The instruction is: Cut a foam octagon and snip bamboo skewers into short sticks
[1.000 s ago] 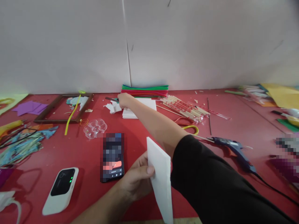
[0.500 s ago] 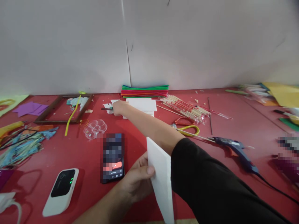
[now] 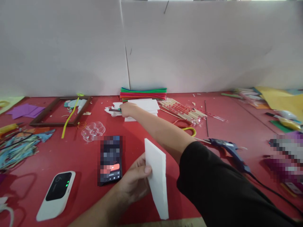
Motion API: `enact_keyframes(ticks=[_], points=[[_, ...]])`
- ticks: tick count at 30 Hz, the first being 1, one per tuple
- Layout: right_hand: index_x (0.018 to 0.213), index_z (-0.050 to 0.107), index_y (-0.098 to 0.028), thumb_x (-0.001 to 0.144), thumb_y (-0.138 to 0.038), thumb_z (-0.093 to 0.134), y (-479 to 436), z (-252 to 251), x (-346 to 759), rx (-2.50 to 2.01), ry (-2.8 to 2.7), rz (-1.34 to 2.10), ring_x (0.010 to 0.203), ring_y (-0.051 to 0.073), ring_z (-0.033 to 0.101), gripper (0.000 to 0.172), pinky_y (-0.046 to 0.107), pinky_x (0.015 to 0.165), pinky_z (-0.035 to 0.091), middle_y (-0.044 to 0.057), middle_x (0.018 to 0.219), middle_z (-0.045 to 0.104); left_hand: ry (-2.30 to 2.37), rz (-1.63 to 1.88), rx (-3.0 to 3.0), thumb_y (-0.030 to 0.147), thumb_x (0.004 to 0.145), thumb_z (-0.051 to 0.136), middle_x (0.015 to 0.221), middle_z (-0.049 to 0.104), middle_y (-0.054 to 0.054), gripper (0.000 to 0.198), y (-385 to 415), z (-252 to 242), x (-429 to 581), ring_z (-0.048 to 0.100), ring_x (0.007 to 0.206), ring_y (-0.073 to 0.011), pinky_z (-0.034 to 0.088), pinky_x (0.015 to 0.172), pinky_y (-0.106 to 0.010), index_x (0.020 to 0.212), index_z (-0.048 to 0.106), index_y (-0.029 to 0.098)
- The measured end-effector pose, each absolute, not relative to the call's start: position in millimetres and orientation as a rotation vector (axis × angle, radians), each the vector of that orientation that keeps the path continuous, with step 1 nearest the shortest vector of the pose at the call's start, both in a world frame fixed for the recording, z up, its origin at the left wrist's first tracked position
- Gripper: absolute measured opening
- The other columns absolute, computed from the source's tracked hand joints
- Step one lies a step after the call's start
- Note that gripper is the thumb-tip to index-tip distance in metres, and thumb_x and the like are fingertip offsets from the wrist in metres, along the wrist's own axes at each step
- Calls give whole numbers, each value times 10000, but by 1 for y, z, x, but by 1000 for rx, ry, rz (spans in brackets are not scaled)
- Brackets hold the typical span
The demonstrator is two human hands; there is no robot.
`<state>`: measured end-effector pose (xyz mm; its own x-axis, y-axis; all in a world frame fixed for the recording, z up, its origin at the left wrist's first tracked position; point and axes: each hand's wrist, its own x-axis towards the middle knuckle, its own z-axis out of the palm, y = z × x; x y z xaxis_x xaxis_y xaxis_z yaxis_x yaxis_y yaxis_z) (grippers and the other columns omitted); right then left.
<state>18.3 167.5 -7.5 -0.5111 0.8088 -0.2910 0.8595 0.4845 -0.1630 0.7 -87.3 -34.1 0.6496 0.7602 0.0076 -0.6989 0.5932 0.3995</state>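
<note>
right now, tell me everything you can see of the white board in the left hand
The white board is a flat, plain slab, perhaps foam, with visible thickness and a slightly uneven long edge. It stands on end, a little tilted. The left hand pinches its left side, thumb on the visible face. Red table shows around it; whether its lower end touches is unclear.

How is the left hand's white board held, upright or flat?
Upright: the left hand holds the white board with its thumb on the broad face, which stands steep over the red table.
</note>
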Motion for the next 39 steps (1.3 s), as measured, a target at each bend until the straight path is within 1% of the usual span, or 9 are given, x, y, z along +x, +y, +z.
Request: enact_keyframes(ticks=[5, 9, 13, 16, 18, 21, 23, 31, 39], points=[[1095, 624, -160, 847, -219, 675, 152, 7, 22, 1582, 2760, -578, 1041, 268, 657, 260, 365, 827, 537, 123, 1129, 686, 272, 874, 385, 331, 720, 851, 691, 662, 26, 234, -85, -31, -2, 635, 555, -101, 527, 573, -201, 847, 697, 208], [1160, 501, -177, 905, -308, 505, 123, 21, 48, 1733, 2902, -810, 857, 199, 669, 287, 283, 653, 519, 90, 1014, 691, 581, 1011, 319, 348, 652, 900, 679, 664, 31, 328, -80, -26, -4, 618, 547, -100, 518, 512, -193, 836, 672, 202], [1090, 453, -217, 771, -224, 543, 70, 13, 107, 2009, 2620, -1922, 547, 129, 554, 332, 235, 465, 432, -33, 730, 595, 794, 1097, 266, 329, 552, 957, 652, 663, 46, 450, -74, -20, -2, 631, 549, -110, 517, 470, -186, 848, 646, 197], [1013, 461, -223, 767, -195, 526, 20, -4, 155, 2128, 2644, -2173, 608, 123, 563, 257, 236, 513, 453, -35, 767, 588, 843, 1093, 252, 273, 537, 962, 723, 702, 28, 487, -73, -20, 2, 662, 587, -127, 550, 493, -208, 899, 647, 184], [1107, 441, -234, 811, -186, 500, -10, -14, 183, 2196, 2801, -2042, 654, 138, 578, 305, 254, 530, 466, -27, 825, 594, 890, 1095, 225, 241, 585, 931, 772, 722, 9, 450, -75, -23, 6, 687, 628, -144, 565, 519, -221, 928, 648, 177], [1207, 469, -238, 892, -167, 506, -44, -23, 212, 2176, 3201, -1131, 623, 121, 503, 325, 274, 589, 449, -41, 768, 514, 941, 1092, 212, 163, 647, 853, 785, 728, -7, 358, -77, -29, 9, 701, 651, -163, 555, 516, -222, 939, 646, 168], [1304, 448, -244, 913, -160, 515, -55, -28, 223, 2012, 3322, -795, 628, 124, 481, 406, 293, 625, 453, -34, 774, 505, 938, 1081, 238, 103, 651, 819, 814, 738, -19, 400, -77, -33, 10, 704, 665, -166, 560, 540, -227, 1009, 651, 163], [1283, 388, -294, 881, -46, 481, -54, -65, 234, 1551, 3762, -731, 776, 171, 562, 481, 340, 684, 524, 31, 933, 546, 877, 1067, 371, 194, 696, 857, 961, 756, -106, 472, -74, -35, 10, 728, 832, -234, 613, 695, -307, 1115, 645, 143], [1490, 318, -357, 871, 30, 462, -58, -64, 229, 1345, 3839, -520, 811, 169, 551, 744, 317, 684, 525, 53, 1000, 541, 791, 851, 413, 174, 738, 776, 1049, 716, -114, 518, -84, -27, 12, 738, 816, -319, 626, 471, -372, 1206, 558, 213]])
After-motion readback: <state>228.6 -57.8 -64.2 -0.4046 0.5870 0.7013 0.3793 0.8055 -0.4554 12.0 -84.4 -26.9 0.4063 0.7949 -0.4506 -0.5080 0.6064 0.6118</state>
